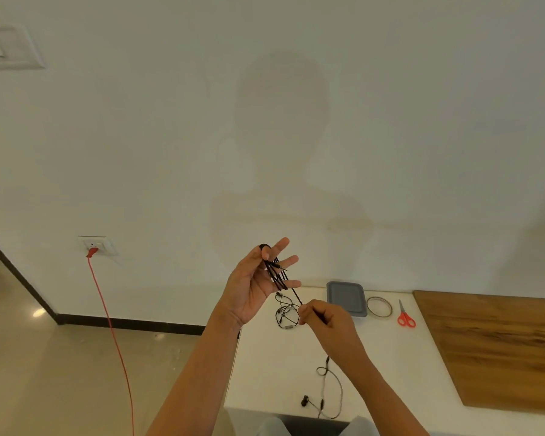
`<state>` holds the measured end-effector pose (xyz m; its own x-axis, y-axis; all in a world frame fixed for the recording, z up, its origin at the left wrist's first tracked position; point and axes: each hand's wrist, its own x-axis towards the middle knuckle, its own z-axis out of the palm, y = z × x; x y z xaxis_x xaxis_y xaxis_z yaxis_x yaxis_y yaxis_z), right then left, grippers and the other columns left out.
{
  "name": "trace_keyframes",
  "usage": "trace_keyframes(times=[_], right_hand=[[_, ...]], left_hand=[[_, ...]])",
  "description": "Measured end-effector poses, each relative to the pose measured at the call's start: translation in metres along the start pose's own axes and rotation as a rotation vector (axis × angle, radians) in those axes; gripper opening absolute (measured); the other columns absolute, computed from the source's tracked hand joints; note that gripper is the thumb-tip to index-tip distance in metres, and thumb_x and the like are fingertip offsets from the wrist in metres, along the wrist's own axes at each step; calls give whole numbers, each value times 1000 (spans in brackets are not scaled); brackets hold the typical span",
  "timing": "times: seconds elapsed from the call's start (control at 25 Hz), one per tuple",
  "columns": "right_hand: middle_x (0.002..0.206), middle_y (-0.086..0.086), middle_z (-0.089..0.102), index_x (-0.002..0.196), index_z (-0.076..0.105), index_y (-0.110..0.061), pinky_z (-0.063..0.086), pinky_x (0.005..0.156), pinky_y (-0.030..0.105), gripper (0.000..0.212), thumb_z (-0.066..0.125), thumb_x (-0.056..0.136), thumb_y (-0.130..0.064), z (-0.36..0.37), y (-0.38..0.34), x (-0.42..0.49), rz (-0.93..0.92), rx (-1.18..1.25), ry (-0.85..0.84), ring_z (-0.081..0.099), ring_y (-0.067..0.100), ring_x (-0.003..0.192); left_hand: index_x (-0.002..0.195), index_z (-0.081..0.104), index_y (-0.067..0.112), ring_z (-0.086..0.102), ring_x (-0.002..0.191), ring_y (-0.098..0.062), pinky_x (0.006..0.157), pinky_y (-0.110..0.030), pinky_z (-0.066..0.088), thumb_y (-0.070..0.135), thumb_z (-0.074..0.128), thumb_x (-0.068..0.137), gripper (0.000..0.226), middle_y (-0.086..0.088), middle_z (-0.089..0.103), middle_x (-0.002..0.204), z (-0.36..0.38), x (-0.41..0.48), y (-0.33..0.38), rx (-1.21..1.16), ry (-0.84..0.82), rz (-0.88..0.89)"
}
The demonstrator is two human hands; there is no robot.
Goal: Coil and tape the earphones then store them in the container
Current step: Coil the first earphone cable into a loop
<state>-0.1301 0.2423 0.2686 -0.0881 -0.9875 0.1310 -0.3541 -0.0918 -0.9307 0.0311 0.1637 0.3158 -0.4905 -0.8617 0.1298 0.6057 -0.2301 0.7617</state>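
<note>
Above table (265,366) edge, earphones (277,272) between left hand (258,284), right hand (328,319).

pale wall (170,136) | beige floor (60,372) | white table (271,372) | wall socket (96,245)

Black earphones (279,273) were looped in several long turns around the raised left hand (258,284), plug lying across the fingers, one strand running down to the right hand's (323,317) pinch. More thin black earphone cords (285,311) lay tangled on the white counter (265,372). A grey container (346,298), lid on, sat flat near the wall, with a tape ring (379,307) beside it.
</note>
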Motion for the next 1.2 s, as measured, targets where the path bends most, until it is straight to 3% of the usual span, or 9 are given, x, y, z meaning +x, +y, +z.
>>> trace_keyframes(times=[0.16, 0.36, 0.52, 0.68, 0.76, 0.88, 1.0, 1.08, 1.2], right_hand=[[52, -15, 54, 66, 63, -26, 37, 53, 12, 24, 63, 89, -30, -4, -22, -16, -124, -164, -55, 47, 3, 50], [49, -10, 50, 63, 61, -15, 33, 47, 15, 28, 64, 89, -26, -28, -71, 0, -237, -209, -38, 39, 6, 46], [60, 5, 65, 69, 68, -13, 42, 50, 27, 22, 65, 86, -25, -41, -91, 24, -219, -199, -93, 44, 7, 48], [63, -6, 70, 74, 68, -19, 51, 61, 31, 14, 62, 88, -21, -48, -94, 44, -241, -273, -147, 61, 11, 57], [70, -9, 70, 75, 71, -25, 53, 66, 34, 9, 67, 84, -25, -51, -86, 62, -274, -264, -102, 65, 18, 66], [69, 2, 67, 72, 73, -18, 43, 54, 26, 8, 72, 80, -18, -51, -66, 84, -151, -12, -144, 53, 10, 52], [60, 4, 52, 75, 73, -19, 26, 49, 23, 19, 61, 90, -15, -32, -40, 81, -14, 205, -318, 33, 9, 49], [58, 1, 50, 79, 74, -20, 26, 49, 22, 22, 58, 91, -29, -21, -24, 73, 89, 386, -332, 31, 9, 48], [58, -3, 54, 81, 73, -18, 32, 48, 19, 24, 54, 94, -24, -11, -7, 60, 217, 496, -328, 36, 9, 49]], left_hand=[[72, 60, 15, 48, 129, -38, 83, -54, 51, 25, 48, 94, 26, -5, 64, 129, -1, 0, -7, 217, 147, -26], [80, 68, 17, 57, 114, -34, 89, -56, 46, 32, 53, 94, 26, -8, 66, 122, -6, -5, -14, 434, 44, -94], [95, 64, 1, 40, 84, -28, 73, -39, 38, 37, 56, 94, 37, -15, 48, 90, 13, -10, -9, 561, -48, -131], [84, 66, 9, 56, 81, -8, 74, -33, 40, 34, 50, 96, 32, 3, 65, 87, 22, -12, 0, 648, -68, -187], [80, 65, 12, 64, 98, -6, 78, -37, 43, 27, 43, 100, 33, 4, 73, 103, 22, -15, 3, 606, -71, -218], [76, 67, 13, 60, 118, -31, 90, -56, 48, 20, 41, 99, 35, -14, 65, 124, 23, -16, 4, 393, -77, -214], [74, 63, 10, 58, 116, -43, 85, -71, 45, 21, 47, 96, 30, -18, 58, 130, 23, -13, 8, 224, -73, -157], [73, 61, 11, 60, 112, -45, 84, -73, 44, 26, 55, 90, 24, -17, 58, 133, 19, -12, 6, 197, -75, -139], [76, 61, 10, 52, 120, -50, 83, -74, 44, 30, 67, 85, 23, -15, 55, 137, 10, -11, 1, 100, -90, -134]])
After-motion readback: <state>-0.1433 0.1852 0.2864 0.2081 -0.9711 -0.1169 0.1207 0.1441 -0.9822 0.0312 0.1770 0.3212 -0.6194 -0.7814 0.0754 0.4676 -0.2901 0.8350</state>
